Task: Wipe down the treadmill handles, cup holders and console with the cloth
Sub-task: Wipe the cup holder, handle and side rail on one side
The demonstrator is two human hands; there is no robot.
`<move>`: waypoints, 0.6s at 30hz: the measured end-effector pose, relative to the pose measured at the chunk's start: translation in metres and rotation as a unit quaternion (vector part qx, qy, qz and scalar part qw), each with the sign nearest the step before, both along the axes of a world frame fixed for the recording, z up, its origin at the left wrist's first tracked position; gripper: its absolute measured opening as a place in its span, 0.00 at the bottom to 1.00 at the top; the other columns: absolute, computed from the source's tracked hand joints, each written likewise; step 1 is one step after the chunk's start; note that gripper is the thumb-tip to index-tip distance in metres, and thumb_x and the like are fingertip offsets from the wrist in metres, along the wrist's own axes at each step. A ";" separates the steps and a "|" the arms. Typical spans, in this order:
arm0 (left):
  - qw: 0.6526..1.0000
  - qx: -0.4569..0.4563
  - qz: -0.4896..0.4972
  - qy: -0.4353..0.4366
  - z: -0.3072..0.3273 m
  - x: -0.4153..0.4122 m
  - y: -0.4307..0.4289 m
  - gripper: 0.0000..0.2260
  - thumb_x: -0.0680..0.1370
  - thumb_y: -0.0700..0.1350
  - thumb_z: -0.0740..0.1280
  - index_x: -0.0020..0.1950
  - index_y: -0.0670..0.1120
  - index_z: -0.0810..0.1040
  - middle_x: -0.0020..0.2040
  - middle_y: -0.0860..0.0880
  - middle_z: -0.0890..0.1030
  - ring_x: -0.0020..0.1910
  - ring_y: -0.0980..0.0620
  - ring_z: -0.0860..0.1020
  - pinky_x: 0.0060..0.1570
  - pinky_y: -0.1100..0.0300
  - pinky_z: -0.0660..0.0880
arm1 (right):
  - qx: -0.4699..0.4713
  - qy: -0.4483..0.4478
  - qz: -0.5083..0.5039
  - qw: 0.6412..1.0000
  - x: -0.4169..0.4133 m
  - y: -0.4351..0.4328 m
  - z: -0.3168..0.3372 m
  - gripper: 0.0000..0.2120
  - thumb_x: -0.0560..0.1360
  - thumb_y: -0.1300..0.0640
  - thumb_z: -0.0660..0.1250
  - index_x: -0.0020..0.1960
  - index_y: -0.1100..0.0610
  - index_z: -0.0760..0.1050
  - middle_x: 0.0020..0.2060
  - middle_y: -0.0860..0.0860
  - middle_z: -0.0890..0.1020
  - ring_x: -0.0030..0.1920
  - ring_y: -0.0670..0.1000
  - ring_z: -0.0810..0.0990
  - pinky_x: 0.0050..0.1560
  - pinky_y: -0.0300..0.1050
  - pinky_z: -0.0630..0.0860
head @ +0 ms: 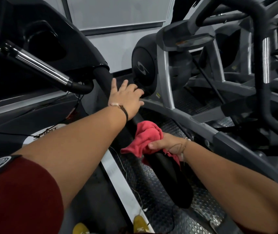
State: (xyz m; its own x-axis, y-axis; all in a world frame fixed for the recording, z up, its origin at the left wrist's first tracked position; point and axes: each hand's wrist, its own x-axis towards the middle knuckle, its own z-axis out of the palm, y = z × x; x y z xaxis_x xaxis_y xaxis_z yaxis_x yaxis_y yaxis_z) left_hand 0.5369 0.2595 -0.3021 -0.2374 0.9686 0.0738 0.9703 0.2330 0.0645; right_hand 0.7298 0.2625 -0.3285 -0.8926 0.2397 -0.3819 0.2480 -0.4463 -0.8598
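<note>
The treadmill's black padded side handle [103, 76] runs from the console [38, 39] down toward me. My left hand [126, 95] rests on the upper part of this handle with fingers spread and straight. Lower down, my right hand [168, 146] grips a red cloth [143, 137] wrapped around the same handle. A chrome grip bar [41, 65] juts out under the console, and a dark cup holder [47, 41] is recessed in the console's side.
An elliptical machine [151, 65] with grey frame tubes stands close on the right. Studded rubber flooring [160, 191] lies between the two machines. My yellow shoes [140, 223] stand on the treadmill's edge by a white side rail [118, 179]. A white wall is behind.
</note>
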 end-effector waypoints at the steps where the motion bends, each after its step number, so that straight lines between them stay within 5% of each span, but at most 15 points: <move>1: 0.999 0.019 -0.020 0.019 0.000 0.006 -0.002 0.19 0.79 0.54 0.58 0.70 0.55 0.65 0.72 0.52 0.64 0.76 0.47 0.52 0.69 0.39 0.37 | -0.010 0.000 -0.006 1.000 0.002 -0.001 -0.005 0.35 0.48 0.56 0.84 0.51 0.62 0.75 0.38 0.51 0.85 0.38 0.46 0.84 0.41 0.38 0.79; 4: 0.997 0.043 -0.037 -0.052 -0.005 0.019 -0.010 0.20 0.78 0.54 0.62 0.70 0.56 0.66 0.71 0.54 0.66 0.76 0.50 0.54 0.70 0.42 0.36 | 0.061 -0.021 -0.014 0.998 -0.004 -0.002 -0.006 0.28 0.59 0.67 0.77 0.55 0.59 0.72 0.41 0.48 0.84 0.42 0.44 0.82 0.45 0.38 0.78; 6: 0.993 0.040 -0.030 -0.107 -0.007 0.020 -0.013 0.20 0.78 0.54 0.62 0.70 0.56 0.66 0.70 0.55 0.67 0.75 0.51 0.55 0.70 0.43 0.35 | 0.222 -0.083 -0.005 0.971 -0.006 -0.002 -0.002 0.31 0.62 0.58 0.77 0.62 0.52 0.69 0.50 0.51 0.81 0.51 0.48 0.80 0.54 0.46 0.78; 7: 0.991 0.039 -0.024 -0.126 -0.008 0.018 -0.013 0.20 0.78 0.54 0.62 0.69 0.56 0.66 0.70 0.55 0.67 0.75 0.51 0.55 0.70 0.43 0.35 | 0.344 -0.163 0.023 0.924 -0.005 -0.003 0.005 0.39 0.60 0.43 0.77 0.67 0.47 0.64 0.56 0.54 0.78 0.58 0.52 0.77 0.59 0.53 0.75; 8: 0.989 0.039 -0.016 -0.141 -0.009 0.017 -0.013 0.19 0.78 0.54 0.62 0.69 0.56 0.67 0.70 0.55 0.67 0.75 0.52 0.56 0.70 0.43 0.35 | 0.463 -0.280 0.067 0.838 -0.003 -0.006 0.012 0.49 0.57 0.27 0.69 0.72 0.43 0.56 0.61 0.55 0.73 0.63 0.57 0.72 0.63 0.57 0.71; 9: 0.988 0.040 -0.010 -0.150 -0.010 0.014 -0.013 0.19 0.78 0.55 0.62 0.69 0.56 0.67 0.70 0.56 0.68 0.75 0.52 0.56 0.70 0.43 0.36 | 0.558 -0.386 0.102 0.728 -0.002 -0.012 0.021 0.56 0.54 0.19 0.59 0.75 0.42 0.48 0.64 0.56 0.68 0.66 0.60 0.67 0.65 0.59 0.66; 10: 0.988 0.039 -0.007 -0.151 -0.011 0.013 -0.013 0.19 0.78 0.55 0.62 0.68 0.56 0.67 0.70 0.56 0.68 0.75 0.53 0.57 0.70 0.43 0.36 | 0.611 -0.425 0.125 0.656 0.000 -0.019 0.028 0.59 0.53 0.16 0.53 0.76 0.43 0.41 0.65 0.57 0.65 0.67 0.61 0.64 0.66 0.59 0.65; 11: 0.988 0.037 -0.007 -0.147 -0.011 0.013 -0.013 0.18 0.78 0.55 0.61 0.68 0.56 0.67 0.70 0.56 0.68 0.74 0.53 0.57 0.71 0.43 0.36 | 0.622 -0.420 0.141 0.646 0.002 -0.027 0.033 0.60 0.53 0.16 0.52 0.76 0.44 0.37 0.66 0.58 0.63 0.67 0.62 0.62 0.66 0.59 0.64; 12: 0.989 0.034 -0.008 -0.143 -0.011 0.013 -0.013 0.18 0.78 0.55 0.61 0.68 0.56 0.68 0.69 0.56 0.69 0.74 0.54 0.59 0.71 0.43 0.37 | 0.596 -0.403 0.157 0.677 0.003 -0.034 0.039 0.61 0.54 0.17 0.55 0.76 0.44 0.34 0.66 0.59 0.61 0.67 0.62 0.61 0.67 0.59 0.63; 14: 0.990 0.033 -0.011 -0.138 -0.010 0.014 -0.014 0.17 0.79 0.55 0.60 0.68 0.56 0.68 0.68 0.56 0.69 0.72 0.55 0.62 0.71 0.43 0.37 | 0.476 -0.349 0.139 0.795 0.005 -0.036 0.045 0.60 0.56 0.21 0.58 0.77 0.47 0.39 0.68 0.59 0.61 0.70 0.62 0.59 0.70 0.57 0.62; 16: 0.990 0.034 -0.012 -0.136 -0.009 0.014 -0.014 0.17 0.79 0.55 0.60 0.67 0.56 0.69 0.68 0.56 0.70 0.71 0.55 0.63 0.71 0.44 0.37 | 0.312 -0.230 -0.005 0.922 0.009 -0.031 0.043 0.38 0.69 0.30 0.60 0.71 0.52 0.65 0.61 0.57 0.74 0.64 0.57 0.72 0.63 0.48 0.71; 18: 0.991 0.030 -0.011 -0.132 -0.009 0.013 -0.013 0.17 0.79 0.55 0.59 0.67 0.56 0.69 0.68 0.56 0.70 0.70 0.55 0.64 0.71 0.44 0.38 | 0.257 -0.187 -0.139 0.938 0.014 -0.028 0.034 0.27 0.69 0.37 0.68 0.61 0.51 0.75 0.55 0.54 0.80 0.55 0.51 0.79 0.55 0.41 0.76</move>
State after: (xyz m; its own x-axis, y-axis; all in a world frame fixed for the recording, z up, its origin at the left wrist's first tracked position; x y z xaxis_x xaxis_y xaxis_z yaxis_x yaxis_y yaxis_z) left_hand 0.5499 0.2462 -0.3114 -0.2344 0.9697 0.0689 0.9229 0.1997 0.3292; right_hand 0.7434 0.2348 -0.2950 -0.5949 0.6814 -0.4264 0.5112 -0.0887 -0.8549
